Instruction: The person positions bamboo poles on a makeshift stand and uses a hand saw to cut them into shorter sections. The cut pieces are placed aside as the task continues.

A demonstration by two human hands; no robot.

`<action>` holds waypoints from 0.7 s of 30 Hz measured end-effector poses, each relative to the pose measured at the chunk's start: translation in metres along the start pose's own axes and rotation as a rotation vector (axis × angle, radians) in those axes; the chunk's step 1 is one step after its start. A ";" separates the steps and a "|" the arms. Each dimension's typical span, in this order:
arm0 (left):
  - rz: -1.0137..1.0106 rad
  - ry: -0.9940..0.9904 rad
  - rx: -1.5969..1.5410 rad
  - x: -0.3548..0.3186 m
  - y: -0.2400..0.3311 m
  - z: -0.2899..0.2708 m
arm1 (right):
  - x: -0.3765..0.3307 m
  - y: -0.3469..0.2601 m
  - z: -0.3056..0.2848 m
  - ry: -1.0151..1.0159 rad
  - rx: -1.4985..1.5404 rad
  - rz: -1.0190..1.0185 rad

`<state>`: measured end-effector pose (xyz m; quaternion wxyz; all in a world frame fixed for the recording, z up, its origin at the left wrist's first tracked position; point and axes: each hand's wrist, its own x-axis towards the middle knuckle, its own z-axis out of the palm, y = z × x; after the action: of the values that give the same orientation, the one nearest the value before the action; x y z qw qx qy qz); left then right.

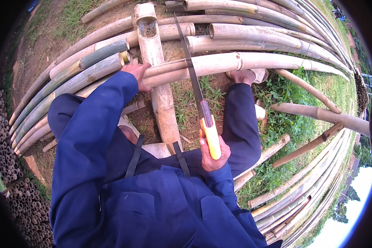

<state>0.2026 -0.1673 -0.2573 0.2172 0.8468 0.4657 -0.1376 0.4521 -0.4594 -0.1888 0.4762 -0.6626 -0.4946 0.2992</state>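
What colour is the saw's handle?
Bright yellow-orange saw handle, in the right hand; head view.

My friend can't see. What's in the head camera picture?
A person in blue work clothes saws a pale bamboo pole with a yellow-handled handsaw, gripped in the right hand. The left hand steadies the pole. More bamboo poles lie on grass around.

I can't see the fingers of my left hand (138, 74); they wrap behind the bamboo pole (219, 64). My right hand (213, 155) covers part of the saw's yellow handle (211, 138). The pole ends run beyond the picture's rim.
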 end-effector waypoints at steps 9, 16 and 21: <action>-0.001 0.002 0.006 0.004 0.001 -0.001 | 0.033 -0.018 0.014 -0.030 -0.002 0.091; 0.001 0.003 0.016 0.001 -0.006 0.004 | -0.031 -0.031 -0.018 -0.087 -0.099 0.089; 0.033 -0.002 -0.009 0.004 -0.001 0.001 | 0.026 -0.018 0.009 -0.071 -0.085 0.091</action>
<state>0.2042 -0.1646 -0.2601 0.2239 0.8531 0.4521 -0.1327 0.4462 -0.4307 -0.1731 0.4155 -0.6931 -0.4929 0.3227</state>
